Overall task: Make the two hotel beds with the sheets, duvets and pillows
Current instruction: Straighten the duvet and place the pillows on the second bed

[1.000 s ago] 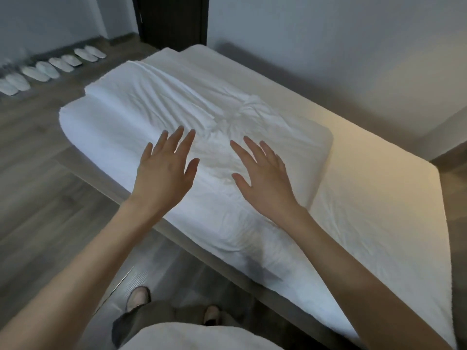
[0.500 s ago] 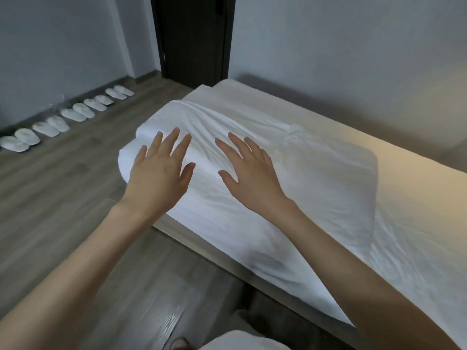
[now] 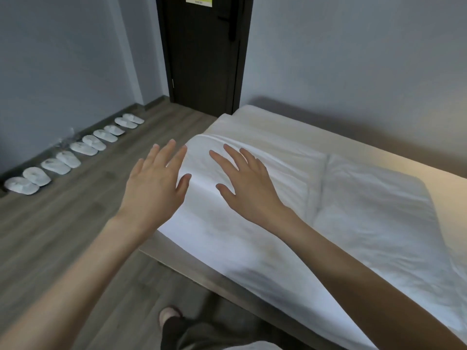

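2 flat, open hands, the left hand (image 3: pixel 154 188) and right hand (image 3: pixel 246 183), hold nothing above 1 white duvet (image 3: pixel 290 218) at the bed's (image 3: pixel 290 125) near edge, with 10 slippers (image 3: pixel 75 152) across bare floor (image 3: pixel 63 223).

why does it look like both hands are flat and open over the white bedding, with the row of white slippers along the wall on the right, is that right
Not quite. Both the left hand and the right hand are open and spread over the white bedding, but the head view shows the row of white slippers along the wall on the left, not the right.
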The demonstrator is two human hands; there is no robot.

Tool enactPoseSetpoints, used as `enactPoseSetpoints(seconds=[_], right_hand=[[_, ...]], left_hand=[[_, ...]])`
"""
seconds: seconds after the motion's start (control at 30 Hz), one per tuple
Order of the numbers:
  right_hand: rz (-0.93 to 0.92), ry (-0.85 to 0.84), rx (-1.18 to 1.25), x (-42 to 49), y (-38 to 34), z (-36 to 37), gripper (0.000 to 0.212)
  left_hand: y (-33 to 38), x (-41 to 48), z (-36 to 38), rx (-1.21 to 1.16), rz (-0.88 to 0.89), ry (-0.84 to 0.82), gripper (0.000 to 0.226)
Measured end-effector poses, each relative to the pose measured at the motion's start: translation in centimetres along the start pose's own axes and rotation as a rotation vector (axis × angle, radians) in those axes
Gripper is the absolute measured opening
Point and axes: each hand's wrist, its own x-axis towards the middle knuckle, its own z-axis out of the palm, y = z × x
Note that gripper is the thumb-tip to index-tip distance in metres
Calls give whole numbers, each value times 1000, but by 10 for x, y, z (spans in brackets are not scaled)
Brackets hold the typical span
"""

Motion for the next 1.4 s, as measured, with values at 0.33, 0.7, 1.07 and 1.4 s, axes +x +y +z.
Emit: enactPoseSetpoints(seconds=[0.33, 0.7, 1.07, 1.4], right_hand=[[59, 3, 84, 210, -65, 55, 61], [223, 62, 18, 363, -127, 136, 66], [504, 143, -55, 511, -216, 180, 62], [745, 221, -82, 632, -187, 230, 64]], left_hand=[[-164, 140, 0, 72, 43, -115, 55], [-337, 276, 35, 78, 158, -224, 60], [-504, 438, 31, -14, 431, -301, 58], [-533, 587, 85, -51, 651, -326, 57]])
